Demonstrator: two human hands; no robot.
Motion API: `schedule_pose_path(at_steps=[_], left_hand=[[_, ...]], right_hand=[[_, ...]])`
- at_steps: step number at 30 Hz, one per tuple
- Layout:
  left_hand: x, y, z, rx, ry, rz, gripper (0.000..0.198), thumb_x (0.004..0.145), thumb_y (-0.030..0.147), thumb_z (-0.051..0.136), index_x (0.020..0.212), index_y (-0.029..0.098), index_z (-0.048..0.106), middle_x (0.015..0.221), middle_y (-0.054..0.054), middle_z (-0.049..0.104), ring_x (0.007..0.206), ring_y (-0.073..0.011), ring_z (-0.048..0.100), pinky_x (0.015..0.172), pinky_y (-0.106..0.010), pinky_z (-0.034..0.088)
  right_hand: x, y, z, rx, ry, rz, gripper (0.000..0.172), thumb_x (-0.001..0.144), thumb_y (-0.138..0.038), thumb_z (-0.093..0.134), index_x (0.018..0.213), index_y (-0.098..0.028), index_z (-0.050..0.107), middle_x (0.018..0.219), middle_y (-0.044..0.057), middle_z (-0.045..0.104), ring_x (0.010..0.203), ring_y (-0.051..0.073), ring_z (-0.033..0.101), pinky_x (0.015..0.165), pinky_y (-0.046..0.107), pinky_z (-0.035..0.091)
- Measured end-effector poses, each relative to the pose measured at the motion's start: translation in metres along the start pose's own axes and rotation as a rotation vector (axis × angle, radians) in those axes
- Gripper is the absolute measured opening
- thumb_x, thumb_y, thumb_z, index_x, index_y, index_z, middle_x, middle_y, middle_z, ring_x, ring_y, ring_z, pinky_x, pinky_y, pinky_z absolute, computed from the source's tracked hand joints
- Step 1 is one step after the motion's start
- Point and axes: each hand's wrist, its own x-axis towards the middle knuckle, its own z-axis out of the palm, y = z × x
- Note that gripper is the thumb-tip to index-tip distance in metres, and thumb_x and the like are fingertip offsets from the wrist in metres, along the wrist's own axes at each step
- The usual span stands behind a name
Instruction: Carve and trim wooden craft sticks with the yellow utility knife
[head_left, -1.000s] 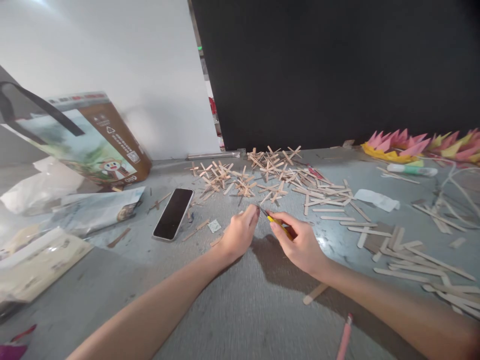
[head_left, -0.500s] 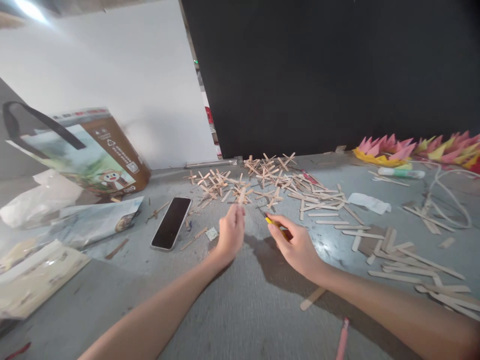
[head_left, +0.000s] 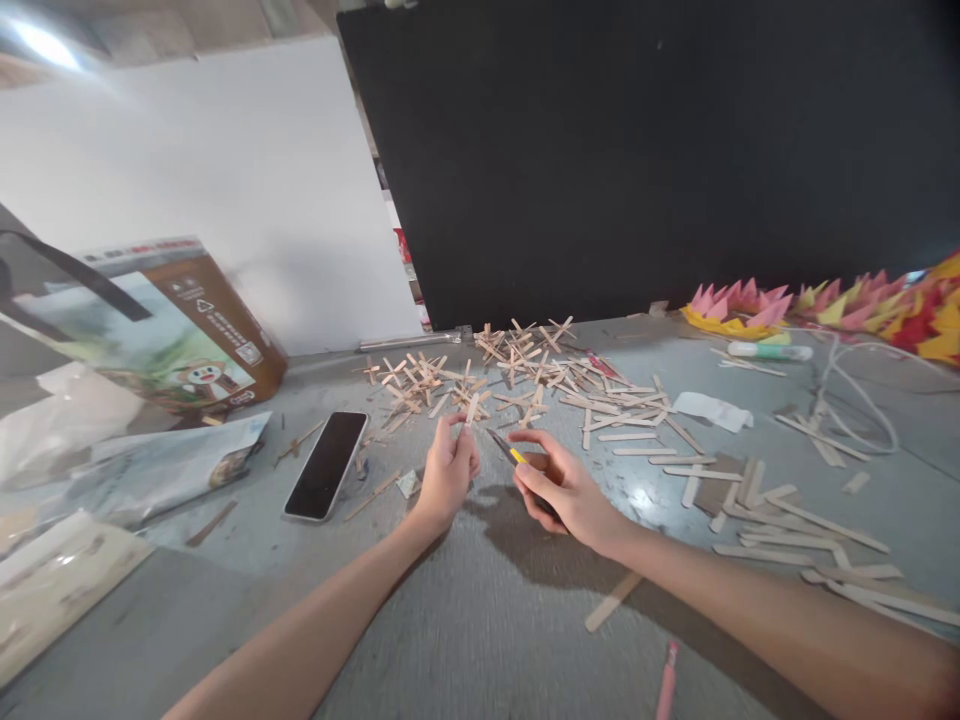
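Between the closed fingers of my left hand (head_left: 445, 472), a wooden craft stick (head_left: 472, 409) points upward, its lower part hidden. My right hand (head_left: 568, 497) is wrapped round a yellow-and-black utility knife (head_left: 517, 455). The dark blade points up and left toward the stick, with a small gap between them. Just behind both hands lies a heap of craft sticks joined into crossed shapes (head_left: 420, 378). Under my right forearm, a loose craft stick (head_left: 611, 603) rests on the grey table (head_left: 450, 640).
A phone (head_left: 327, 466) lies left of my hands, near a printed bag (head_left: 202, 330) and plastic packets (head_left: 172, 470). Many loose sticks (head_left: 795, 515) spread to the right, with a glue tube (head_left: 770, 351), white cable (head_left: 862, 400) and paper crowns (head_left: 739, 308) behind. A pink pencil (head_left: 667, 682) lies in front.
The whole view has shifted slightly. My left hand has turned, showing its thumb against the stick. My right hand and the knife blade have come a little closer to the stick.
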Motion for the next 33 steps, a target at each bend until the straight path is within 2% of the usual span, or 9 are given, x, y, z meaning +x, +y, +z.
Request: schedule_pose_path(at_steps=[7,16,33], left_hand=[[-0.005,-0.003,0.001,0.024,-0.085,0.0,0.027,0.102,0.049,0.051,0.108,0.024,0.042,0.053,0.015,0.035,0.044,-0.008,0.03,0.047,-0.018,0.026],[-0.01,-0.002,0.002,0.116,-0.146,-0.002,0.029,0.101,0.051,0.05,0.108,0.024,0.043,0.054,0.014,0.035,0.046,-0.0085,0.031,0.049,-0.018,0.027],[-0.01,-0.002,0.0,0.154,-0.149,0.034,0.028,0.103,0.05,0.046,0.11,0.023,0.042,0.057,0.013,0.035,0.048,-0.0093,0.032,0.05,-0.02,0.031]], right_hand=[[0.001,0.0,0.004,-0.038,0.042,0.097,0.052,0.099,-0.06,0.056,0.138,-0.028,0.045,0.084,-0.002,0.068,0.044,0.012,0.061,0.032,0.019,0.043],[0.002,0.004,0.003,-0.027,0.047,0.129,0.057,0.096,-0.061,0.058,0.14,-0.027,0.044,0.083,-0.002,0.069,0.042,0.011,0.059,0.031,0.018,0.042],[0.001,0.001,0.004,-0.03,0.031,0.142,0.051,0.097,-0.061,0.058,0.132,-0.025,0.048,0.081,-0.001,0.068,0.041,0.011,0.058,0.029,0.017,0.04]])
